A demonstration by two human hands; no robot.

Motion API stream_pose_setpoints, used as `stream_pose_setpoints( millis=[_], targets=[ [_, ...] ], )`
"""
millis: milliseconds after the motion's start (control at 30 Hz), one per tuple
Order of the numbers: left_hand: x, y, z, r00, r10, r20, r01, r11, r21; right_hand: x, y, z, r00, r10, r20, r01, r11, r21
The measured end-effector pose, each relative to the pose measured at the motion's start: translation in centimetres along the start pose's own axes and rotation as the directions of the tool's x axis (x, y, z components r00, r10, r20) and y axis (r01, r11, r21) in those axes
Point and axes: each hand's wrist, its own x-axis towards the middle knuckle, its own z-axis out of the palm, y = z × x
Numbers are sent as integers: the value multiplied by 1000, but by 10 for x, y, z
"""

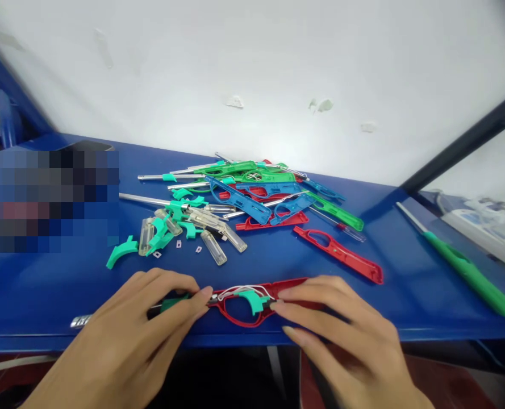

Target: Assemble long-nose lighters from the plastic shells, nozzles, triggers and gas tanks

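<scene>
A red half-casing of a long-necked gas lighter (295, 283) lies at the blue table's front edge, with its open inside facing up. A turquoise trigger (252, 300) sits at its oval loop, and thin white wires (236, 289) run above the trigger. My left hand (137, 324) is closed on the lighter's neck end, its thumb and fingertip pressed together by the loop. The metal tube (80, 322) pokes out on that hand's far side. With its fingertips, my right hand (341, 326) grips the casing's handle part beside a small black piece behind the trigger.
Clear fuel tanks (213, 248), turquoise triggers (122, 250) and tiny white parts lie loosely ahead. Behind is a pile of blue, green and red casings (239, 199) with metal tubes. A single red casing (341, 254) and an assembled green lighter (469, 272) lie to the right.
</scene>
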Motion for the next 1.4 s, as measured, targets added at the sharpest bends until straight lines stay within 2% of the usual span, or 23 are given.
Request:
stream_pose_setpoints(
  millis=[133, 333, 600, 867, 1133, 1300, 1400],
  targets=[
    [0, -1, 2, 995, 79, 58, -82, 996, 48, 0, 1, 9, 996, -88, -13, 86, 992, -94],
    [0, 4, 4, 998, 25, 62, -27, 999, 32, -1, -1, 6, 997, -83, -4, 82, 991, -102],
    [0, 3, 2, 997, -7, 73, 5, 1000, 30, 4, -2, 2, 999, 11, 45, -12, 1000, 7],
    [3, 1, 6, 999, -26, 23, 26, 999, -22, 0, -1, 3, 996, 90, 16, -91, 995, 30],
    [2, -2, 13, 999, -5, 40, 6, 1000, -24, 0, 4, 4, 983, 149, -111, -144, 988, 54],
    [3, -3, 12, 998, 28, 59, -29, 1000, 10, 0, 3, 8, 994, 111, -23, -113, 990, -84],
    [6, 0, 10, 998, 57, 24, -58, 997, 47, -1, 1, 9, 996, 80, 40, -72, 985, -160]
  ],
)
